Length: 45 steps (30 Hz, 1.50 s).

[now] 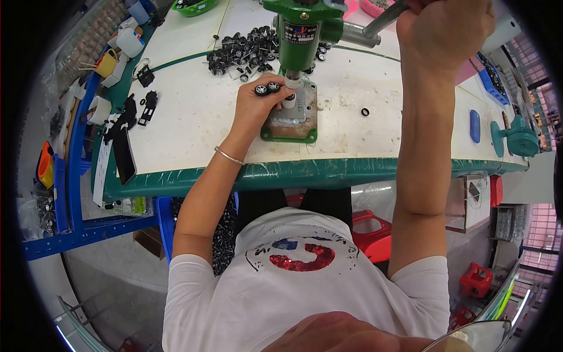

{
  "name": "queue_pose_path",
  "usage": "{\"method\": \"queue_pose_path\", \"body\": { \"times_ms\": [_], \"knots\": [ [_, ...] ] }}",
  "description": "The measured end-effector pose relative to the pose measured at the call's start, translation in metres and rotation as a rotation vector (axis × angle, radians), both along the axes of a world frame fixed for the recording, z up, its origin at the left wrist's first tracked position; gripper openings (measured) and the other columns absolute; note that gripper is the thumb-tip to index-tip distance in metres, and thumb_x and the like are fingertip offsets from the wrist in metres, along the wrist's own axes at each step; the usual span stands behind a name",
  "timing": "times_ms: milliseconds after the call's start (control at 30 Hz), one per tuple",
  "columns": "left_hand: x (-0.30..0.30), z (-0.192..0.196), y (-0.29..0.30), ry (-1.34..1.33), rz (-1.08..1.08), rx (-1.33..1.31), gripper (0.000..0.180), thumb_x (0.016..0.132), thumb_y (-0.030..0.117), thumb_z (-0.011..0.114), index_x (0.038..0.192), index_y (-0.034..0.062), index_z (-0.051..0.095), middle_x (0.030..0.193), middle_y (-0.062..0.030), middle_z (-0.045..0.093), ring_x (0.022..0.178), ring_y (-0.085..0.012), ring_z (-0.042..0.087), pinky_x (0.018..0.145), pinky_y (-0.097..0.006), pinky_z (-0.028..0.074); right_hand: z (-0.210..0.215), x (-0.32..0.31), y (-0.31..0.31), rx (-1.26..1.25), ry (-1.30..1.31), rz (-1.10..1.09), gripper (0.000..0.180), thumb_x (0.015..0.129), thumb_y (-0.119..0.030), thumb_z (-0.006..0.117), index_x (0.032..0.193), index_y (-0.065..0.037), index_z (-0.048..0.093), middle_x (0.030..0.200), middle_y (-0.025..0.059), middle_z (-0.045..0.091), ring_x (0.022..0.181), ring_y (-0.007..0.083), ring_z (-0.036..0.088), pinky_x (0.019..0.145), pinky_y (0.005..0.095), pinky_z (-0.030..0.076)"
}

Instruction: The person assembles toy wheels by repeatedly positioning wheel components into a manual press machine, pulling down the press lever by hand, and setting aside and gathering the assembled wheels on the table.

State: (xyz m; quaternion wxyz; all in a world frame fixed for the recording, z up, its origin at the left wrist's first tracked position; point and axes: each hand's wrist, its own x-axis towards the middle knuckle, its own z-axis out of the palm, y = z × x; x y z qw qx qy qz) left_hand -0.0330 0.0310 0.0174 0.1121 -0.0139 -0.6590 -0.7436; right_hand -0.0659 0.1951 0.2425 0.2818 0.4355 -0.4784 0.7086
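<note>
- Head view, left side: the left hand (258, 102) reaches over the white work surface with a green taped edge (193, 126) and pinches a small axle with two black toy wheels with silver hubs (267, 88) between its fingertips. It holds the piece right against the white cylindrical seat (289, 100) under the ram of the green hand press (302, 29). A thin metal bangle (229, 156) sits on that wrist.
- Head view, right side: the right hand (443, 26) is closed in a fist around the grey metal lever of the press (378, 24), raised high at the top edge of the picture; that grip is pressed tight on the lever.
- Head view, the press: its base is a wooden plate with a green frame (291, 129), standing near the front edge of the surface.
- Head view, around it: a heap of loose black wheels (243, 50) lies just behind the left hand, a single black ring (365, 111) lies to the right of the base, and a few black plastic toy parts (138, 111) lie well apart to the left.
- Step in hand, as I judge it: seating the wheel set under the ram, lever up. The next move calls for the piece to sit square on the seat and the fingertips to be kept out from beneath the ram.
</note>
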Motion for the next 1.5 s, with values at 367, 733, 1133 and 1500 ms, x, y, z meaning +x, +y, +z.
{"method": "queue_pose_path", "body": {
  "times_ms": [367,733,1133,1500],
  "knots": [
    [0.004,0.0,0.001,-0.049,0.006,0.111,0.031,0.076,0.006,0.075,0.106,0.0056,0.067,0.082,0.0015,0.06,0.058,-0.0041,0.049,0.052,-0.018,0.042,-0.018,-0.005,0.0,0.014,0.15,-0.007,0.029,0.089,-0.027,0.057,0.066,-0.016,0.043,0.052,-0.0077,0.026,0.038,0.0023,0.021,0.034,0.0198,0.018],
    [0.0,0.004,-0.007,-0.226,0.043,0.439,0.024,0.084,0.011,0.065,0.106,0.0033,0.062,0.078,-0.0021,0.063,0.064,-0.0091,0.058,0.051,-0.02,0.041,0.009,-0.131,0.019,-0.105,-1.071,1.211,0.018,0.09,-0.025,0.058,0.078,-0.015,0.049,0.057,-0.0112,0.031,0.042,0.0001,0.026,0.036,0.0163,0.018],
    [-0.018,-0.034,-0.106,-0.422,0.214,0.23,0.018,0.076,0.013,0.073,0.09,0.005,0.065,0.083,-0.0044,0.066,0.07,-0.0139,0.064,0.052,-0.02,0.044,-0.186,-0.136,0.028,0.541,-0.601,0.151,0.031,0.084,-0.021,0.062,0.111,-0.006,0.06,0.093,0.0063,0.066,0.074,0.0153,0.063,0.054,0.0245,0.047],
    [-0.041,-0.046,-0.087,-0.178,0.418,-0.836,0.021,0.076,0.016,0.073,0.093,0.005,0.069,0.071,-0.0033,0.064,0.061,-0.0089,0.058,0.056,-0.024,0.046,-0.262,-0.099,0.002,1.103,-0.242,-0.469,0.017,0.082,-0.017,0.064,0.098,-0.011,0.066,0.1,0.0067,0.059,0.083,0.0249,0.061,0.075,0.0345,0.048]
  ]
}}
